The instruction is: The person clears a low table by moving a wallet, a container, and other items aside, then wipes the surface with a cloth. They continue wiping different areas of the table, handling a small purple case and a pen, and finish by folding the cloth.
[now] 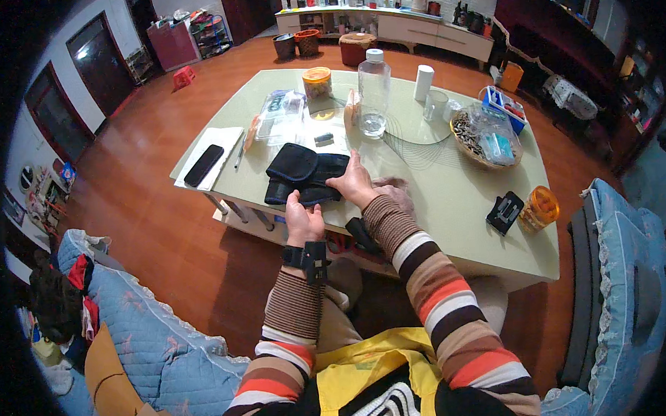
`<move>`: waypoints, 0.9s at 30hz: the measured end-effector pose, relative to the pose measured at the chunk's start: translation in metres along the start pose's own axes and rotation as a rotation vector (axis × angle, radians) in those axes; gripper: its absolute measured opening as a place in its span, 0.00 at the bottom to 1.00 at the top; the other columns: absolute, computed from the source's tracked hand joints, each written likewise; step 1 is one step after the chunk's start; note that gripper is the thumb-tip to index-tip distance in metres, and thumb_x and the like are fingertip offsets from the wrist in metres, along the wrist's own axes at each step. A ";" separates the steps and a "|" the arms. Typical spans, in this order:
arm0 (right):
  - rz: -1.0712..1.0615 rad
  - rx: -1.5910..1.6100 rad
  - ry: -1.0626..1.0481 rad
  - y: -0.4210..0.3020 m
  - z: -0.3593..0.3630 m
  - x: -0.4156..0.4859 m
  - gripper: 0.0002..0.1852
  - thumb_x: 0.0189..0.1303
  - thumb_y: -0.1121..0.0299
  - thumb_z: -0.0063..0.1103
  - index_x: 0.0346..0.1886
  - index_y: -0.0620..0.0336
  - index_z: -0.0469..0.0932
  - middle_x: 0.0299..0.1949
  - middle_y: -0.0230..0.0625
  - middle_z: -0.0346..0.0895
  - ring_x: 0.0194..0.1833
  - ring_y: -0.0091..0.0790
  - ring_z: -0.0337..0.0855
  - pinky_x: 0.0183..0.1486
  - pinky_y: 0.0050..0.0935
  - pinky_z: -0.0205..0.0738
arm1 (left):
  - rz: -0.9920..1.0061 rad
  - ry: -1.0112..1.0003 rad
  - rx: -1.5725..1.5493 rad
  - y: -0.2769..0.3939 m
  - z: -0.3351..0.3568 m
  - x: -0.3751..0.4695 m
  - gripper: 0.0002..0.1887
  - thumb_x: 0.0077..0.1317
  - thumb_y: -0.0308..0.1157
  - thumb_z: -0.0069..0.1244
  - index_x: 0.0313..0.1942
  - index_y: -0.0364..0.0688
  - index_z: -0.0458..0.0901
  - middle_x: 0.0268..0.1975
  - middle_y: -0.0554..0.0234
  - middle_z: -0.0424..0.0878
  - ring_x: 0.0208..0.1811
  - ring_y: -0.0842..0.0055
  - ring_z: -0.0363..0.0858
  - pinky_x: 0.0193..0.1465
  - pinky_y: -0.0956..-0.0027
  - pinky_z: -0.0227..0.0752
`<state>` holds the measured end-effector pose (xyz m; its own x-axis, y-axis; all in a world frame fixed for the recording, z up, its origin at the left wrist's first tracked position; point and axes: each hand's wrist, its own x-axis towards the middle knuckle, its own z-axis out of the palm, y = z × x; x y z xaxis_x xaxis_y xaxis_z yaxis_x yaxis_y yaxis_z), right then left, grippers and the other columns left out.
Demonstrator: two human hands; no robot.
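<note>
A folded black fabric support (293, 164) with blue edging, perhaps a brace, lies near the front edge of the pale green table (449, 226). My right hand (357, 182) grips its right end, thumb on top. At its near edge is my left hand (305, 222), palm turned up, with the thumb against the fabric; whether its fingers pinch the fabric is unclear. Beyond the support lies a small dark cylinder (324, 138). A greyish-pink cloth (398, 190) is partly hidden behind my right forearm. Below that forearm, a black object (362, 234) shows at the table edge.
To the left, a phone (204, 165) rests on paper beside a pen (239, 156). Behind stand clear plastic packaging (281, 116), an orange-lidded jar (317, 85) and a large clear bottle (374, 96). A basket of sunflower seeds (468, 134) and an orange-rimmed container (539, 212) are rightward.
</note>
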<state>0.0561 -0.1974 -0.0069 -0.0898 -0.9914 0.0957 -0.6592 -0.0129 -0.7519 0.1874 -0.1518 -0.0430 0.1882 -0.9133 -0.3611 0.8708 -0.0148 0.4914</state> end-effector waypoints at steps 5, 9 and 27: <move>-0.054 0.786 -0.317 0.004 0.001 0.001 0.30 0.46 0.68 0.70 0.53 0.68 0.70 0.43 0.42 0.78 0.42 0.32 0.78 0.45 0.30 0.74 | -0.016 -0.178 -0.038 0.008 0.005 -0.003 0.14 0.69 0.37 0.39 0.51 0.43 0.73 0.50 0.64 0.78 0.51 0.74 0.74 0.55 0.65 0.68; -0.081 1.167 -0.319 0.006 -0.016 -0.019 0.23 0.51 0.73 0.63 0.52 0.68 0.71 0.43 0.36 0.75 0.41 0.28 0.75 0.45 0.27 0.73 | 0.022 -0.342 0.031 0.010 0.018 -0.021 0.17 0.69 0.40 0.42 0.54 0.41 0.71 0.52 0.63 0.76 0.53 0.72 0.74 0.58 0.65 0.67; 0.297 1.458 0.307 0.176 -0.195 -0.141 0.17 0.64 0.70 0.54 0.56 0.62 0.71 0.54 0.39 0.75 0.56 0.40 0.74 0.60 0.43 0.68 | 0.237 -0.645 1.004 -0.068 0.039 -0.056 0.13 0.67 0.34 0.47 0.47 0.36 0.71 0.47 0.59 0.74 0.49 0.75 0.74 0.53 0.70 0.69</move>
<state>-0.1928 -0.0342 -0.0261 -0.3510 -0.9187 -0.1813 0.6853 -0.1201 -0.7183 0.0997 -0.1154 -0.0250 -0.2140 -0.9667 0.1405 0.0531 0.1321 0.9898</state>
